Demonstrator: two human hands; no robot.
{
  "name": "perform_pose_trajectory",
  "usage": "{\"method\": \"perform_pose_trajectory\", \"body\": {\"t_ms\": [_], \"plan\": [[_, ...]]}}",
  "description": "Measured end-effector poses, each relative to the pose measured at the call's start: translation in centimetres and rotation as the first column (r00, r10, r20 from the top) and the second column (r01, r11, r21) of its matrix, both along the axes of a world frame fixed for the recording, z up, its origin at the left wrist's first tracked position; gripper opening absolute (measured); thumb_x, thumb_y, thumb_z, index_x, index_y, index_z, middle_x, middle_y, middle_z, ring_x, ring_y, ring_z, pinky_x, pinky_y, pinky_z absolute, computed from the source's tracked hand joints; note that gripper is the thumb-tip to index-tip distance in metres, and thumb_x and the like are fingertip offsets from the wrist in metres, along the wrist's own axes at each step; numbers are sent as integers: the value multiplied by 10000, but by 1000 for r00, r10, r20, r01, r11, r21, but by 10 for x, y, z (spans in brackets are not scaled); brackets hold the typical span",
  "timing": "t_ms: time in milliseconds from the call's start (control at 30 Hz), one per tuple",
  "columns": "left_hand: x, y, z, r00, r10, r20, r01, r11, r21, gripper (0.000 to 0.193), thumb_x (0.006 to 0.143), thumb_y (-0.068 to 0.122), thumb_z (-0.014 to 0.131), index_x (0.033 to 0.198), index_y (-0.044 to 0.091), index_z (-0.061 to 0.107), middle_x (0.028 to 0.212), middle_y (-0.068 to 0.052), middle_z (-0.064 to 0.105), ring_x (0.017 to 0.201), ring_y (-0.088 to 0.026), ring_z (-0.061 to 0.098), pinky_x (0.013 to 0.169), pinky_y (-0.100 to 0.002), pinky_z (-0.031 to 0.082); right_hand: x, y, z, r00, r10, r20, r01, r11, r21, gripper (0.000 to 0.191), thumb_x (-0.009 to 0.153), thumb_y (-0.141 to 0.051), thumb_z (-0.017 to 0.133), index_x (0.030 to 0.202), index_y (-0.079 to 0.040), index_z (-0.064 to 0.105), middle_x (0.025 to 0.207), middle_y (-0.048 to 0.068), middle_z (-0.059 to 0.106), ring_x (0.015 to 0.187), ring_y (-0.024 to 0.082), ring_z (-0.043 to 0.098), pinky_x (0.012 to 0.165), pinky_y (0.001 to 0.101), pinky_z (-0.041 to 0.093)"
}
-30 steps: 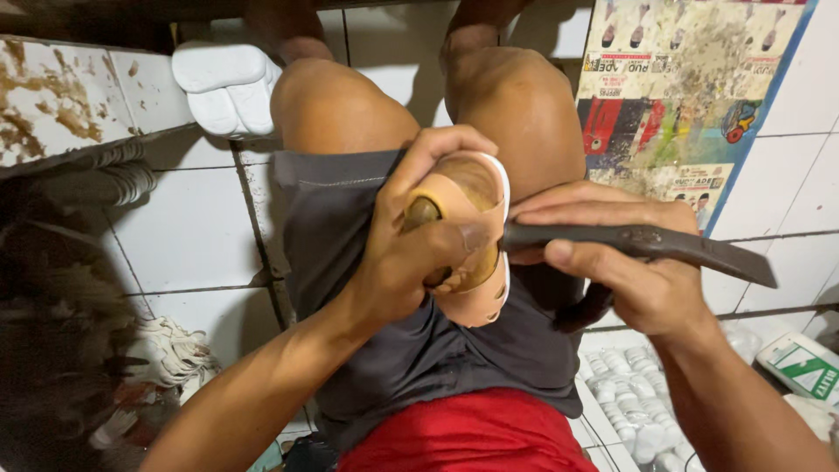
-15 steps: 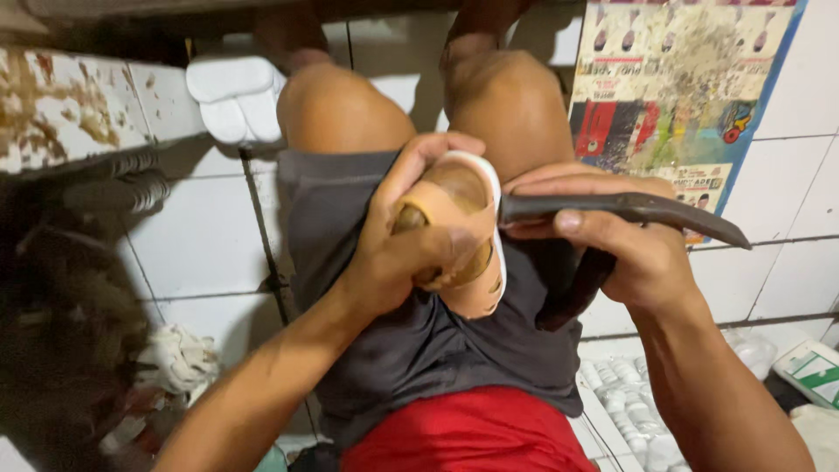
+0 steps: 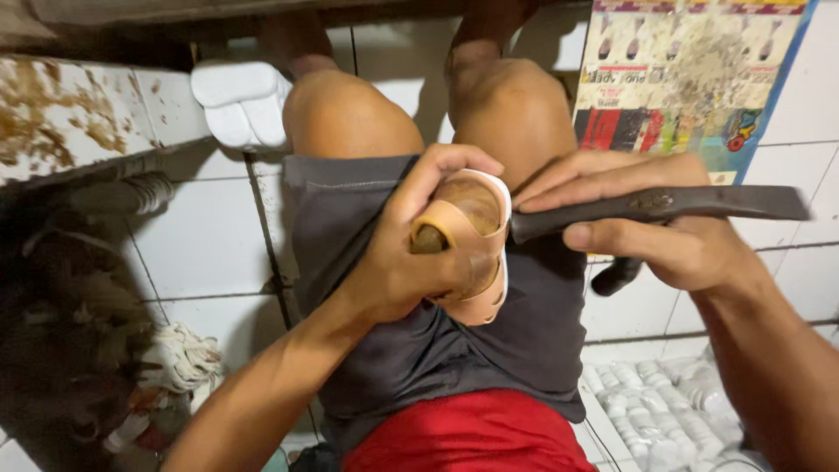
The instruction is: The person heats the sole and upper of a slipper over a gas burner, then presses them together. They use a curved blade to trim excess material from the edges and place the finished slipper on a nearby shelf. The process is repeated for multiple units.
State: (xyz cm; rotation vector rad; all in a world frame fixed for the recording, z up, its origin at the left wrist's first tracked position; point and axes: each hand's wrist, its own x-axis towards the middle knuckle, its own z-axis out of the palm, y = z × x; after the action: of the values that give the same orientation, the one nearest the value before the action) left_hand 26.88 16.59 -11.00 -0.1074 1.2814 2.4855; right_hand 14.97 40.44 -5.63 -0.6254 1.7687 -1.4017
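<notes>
Our left hand [image 3: 419,253] reaches in from seven o'clock, forearm bare, fingers curled closed and the thumb pressed over the front. Our right hand [image 3: 647,218] comes from four o'clock, wrist bent, fingers stretched flat toward nine o'clock and thumb clamped beneath. Both hands meet above our bare knees [image 3: 350,118] at twelve o'clock.

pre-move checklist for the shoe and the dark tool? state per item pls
1. Left hand grips the tan shoe around its side: ok.
2. Shoe rests on the lap, over the grey shorts: ok.
3. Right hand closed on the dark tool: ok.
4. Tool tip meets the shoe's white rim: ok, exact contact point cannot tell.
5. Left fingers clear of the tool tip: not ok, they curl close beside it.
6. Tool's working edge shape: cannot tell.
</notes>
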Motion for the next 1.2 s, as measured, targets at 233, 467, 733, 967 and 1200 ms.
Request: {"method": "perform_pose_trajectory", "body": {"t_ms": [233,467,733,967,1200], "plan": [[20,21,43,999,45,9,-44,998,-44,1004,780,174,935,1598,52,368,1418,-87,557,1324,-169,573,1144,-322,500,10,69,-84,688,-718,107,662,680,315,476,1001,-125,620,1473,-128,564,964,157,708,547,155,601,498,293,504],[30,46,44,994,92,-56,-100,979,-179,1062,695,216,972,1579,53,408,1408,-90,572,1299,-159,579,1086,-320,524,40,104,-173,705,-513,-490,709,516,480,466,894,-2,754,1345,-30,640,1109,109,649,974,210,642,857,327,540],[30,65,49,985,91,-145,-127,957,-262,1045,728,244,971,1588,51,408,1382,-92,606,1271,-171,609,1084,-318,539,101,49,-70,788,-559,-259,531,829,-173,739,854,24,631,1562,-11,422,1558,173,458,1478,298,465,1230,397,414],[29,70,52,959,32,-280,-121,945,-305,1008,802,229,923,1596,60,326,1416,-76,545,1347,-155,555,1168,-313,484,148,18,0,665,-431,-610,379,898,-222,768,824,25,826,1518,-25,500,1598,167,512,1495,285,503,1251,397,401],[38,66,57,930,-46,-364,-81,942,-326,817,763,186,952,1438,35,518,1297,-66,660,1223,-128,632,1110,-277,503,141,22,4,862,-506,-37,456,804,-383,1118,727,-187,920,1635,-20,290,1583,116,435,1511,239,447,1282,386,362]]}}
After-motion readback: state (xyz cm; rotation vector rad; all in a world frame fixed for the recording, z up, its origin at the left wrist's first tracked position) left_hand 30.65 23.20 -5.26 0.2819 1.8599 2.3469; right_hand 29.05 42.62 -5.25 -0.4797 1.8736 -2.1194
